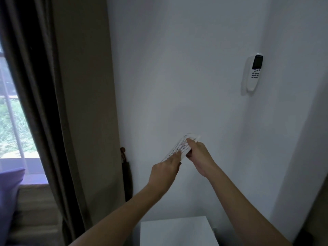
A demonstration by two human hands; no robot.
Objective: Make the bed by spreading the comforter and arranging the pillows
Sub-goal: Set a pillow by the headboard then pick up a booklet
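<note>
— Since bedding is the task, where is it?
— Only purple bedding [8,192] shows, low and left of the curtain [53,121]; nothing spread or arranged is visible, so the work seems barely begun.
— And the hands?
— Right of the curtain, left hand [166,172] and right hand [198,157] both pinch one lined card [186,142].

Hands: the left hand [166,170] and right hand [198,157] were raised together before the white wall [177,68].
Held: both pinched a lined white card [185,143], tilted, the left at its lower end.
Wall: a white remote [254,73] sat upright in a holder.
Left side: a dark curtain [53,103] hung beside the window [10,121]; purple bedding [8,192] lay below.
Bottom: a white cabinet top [177,231].
</note>
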